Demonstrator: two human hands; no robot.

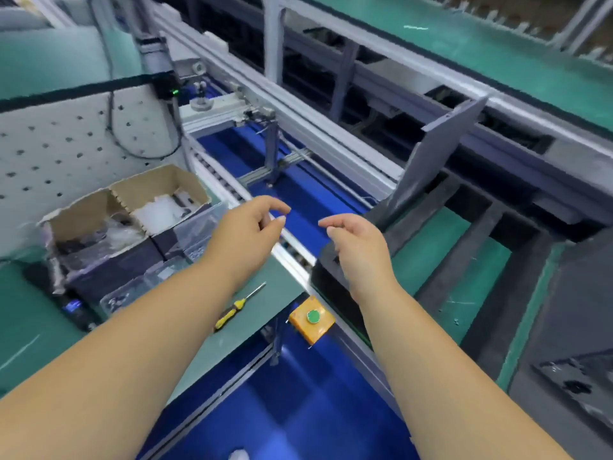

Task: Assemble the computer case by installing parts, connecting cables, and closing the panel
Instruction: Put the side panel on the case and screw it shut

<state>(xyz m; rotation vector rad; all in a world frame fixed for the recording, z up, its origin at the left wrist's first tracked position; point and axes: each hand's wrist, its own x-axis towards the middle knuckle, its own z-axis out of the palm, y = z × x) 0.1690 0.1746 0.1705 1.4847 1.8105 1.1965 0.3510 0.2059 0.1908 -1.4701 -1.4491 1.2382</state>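
Both my arms reach forward over the conveyor edge. My left hand (253, 224) hovers with its fingers loosely curled and nothing in it. My right hand (356, 242) hovers beside it, fingers also loosely curled and holding nothing. Just beyond the right hand a grey case panel (431, 167) leans upright at the end of a black pallet frame (464, 260) lying on a green mat. Part of a dark grey computer case (570, 376) shows at the lower right edge. A yellow-handled screwdriver (237, 308) lies on the bench below my left forearm.
Two open cardboard boxes (132, 214) with bagged parts stand on the left bench, with clear plastic trays in front. A yellow box with a green button (311, 318) is fixed at the bench edge. The blue conveyor bed (298, 200) runs between aluminium rails. A black device lies at the far left.
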